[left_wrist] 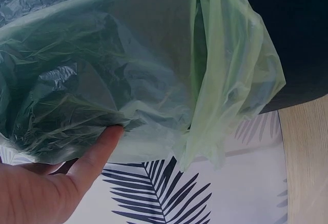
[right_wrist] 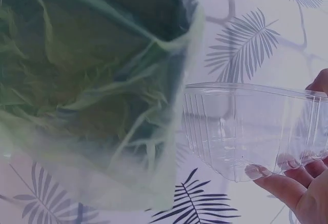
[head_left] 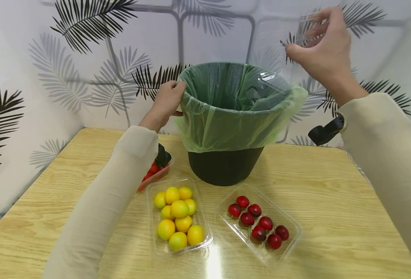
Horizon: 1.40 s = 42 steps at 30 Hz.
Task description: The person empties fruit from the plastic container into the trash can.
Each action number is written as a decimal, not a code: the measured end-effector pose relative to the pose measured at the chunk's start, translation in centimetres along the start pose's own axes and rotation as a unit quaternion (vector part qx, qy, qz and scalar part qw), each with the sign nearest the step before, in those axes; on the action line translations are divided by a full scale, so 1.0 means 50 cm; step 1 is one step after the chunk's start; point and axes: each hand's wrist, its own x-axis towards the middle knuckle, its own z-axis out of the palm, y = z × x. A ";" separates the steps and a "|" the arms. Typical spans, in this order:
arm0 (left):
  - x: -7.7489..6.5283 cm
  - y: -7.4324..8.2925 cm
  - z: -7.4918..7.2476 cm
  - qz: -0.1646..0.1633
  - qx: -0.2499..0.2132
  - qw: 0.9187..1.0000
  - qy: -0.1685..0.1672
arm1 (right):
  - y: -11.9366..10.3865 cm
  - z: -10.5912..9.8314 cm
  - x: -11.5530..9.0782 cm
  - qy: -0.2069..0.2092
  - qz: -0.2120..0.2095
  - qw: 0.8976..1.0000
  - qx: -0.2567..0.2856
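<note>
Container (right_wrist: 236, 131) of clear plastic, clasped between fingers and thumb of my right grip (head_left: 327, 50), is held up near the right rim of the black bin (head_left: 223, 168). My left grip (head_left: 167, 99) clutches the green liner (head_left: 233, 128) at the left rim. Yellow fruits (head_left: 180, 209) and dark red cherries (head_left: 247, 219) lie in trays (head_left: 151, 221) on the bench (head_left: 331, 193).

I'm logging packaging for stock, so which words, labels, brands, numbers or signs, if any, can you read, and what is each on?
None: nothing readable shows in any view.
Held-up clear container, green bin liner, black bin: no lettering visible.
Tray of yellow fruit, tray of dark red fruit: no labels visible.
Wall covering: leaf prints and lines only.
Black right-wrist device: too small to tell.
</note>
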 end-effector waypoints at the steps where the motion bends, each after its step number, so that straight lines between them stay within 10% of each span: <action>1: 0.000 -0.001 0.000 0.000 -0.001 1.000 0.000 | 0.000 -0.004 0.001 0.001 0.006 1.000 0.004; 42: -0.002 -0.004 -0.001 0.009 -0.010 1.000 -0.004 | 0.163 -0.148 -0.028 0.059 0.131 0.990 -0.013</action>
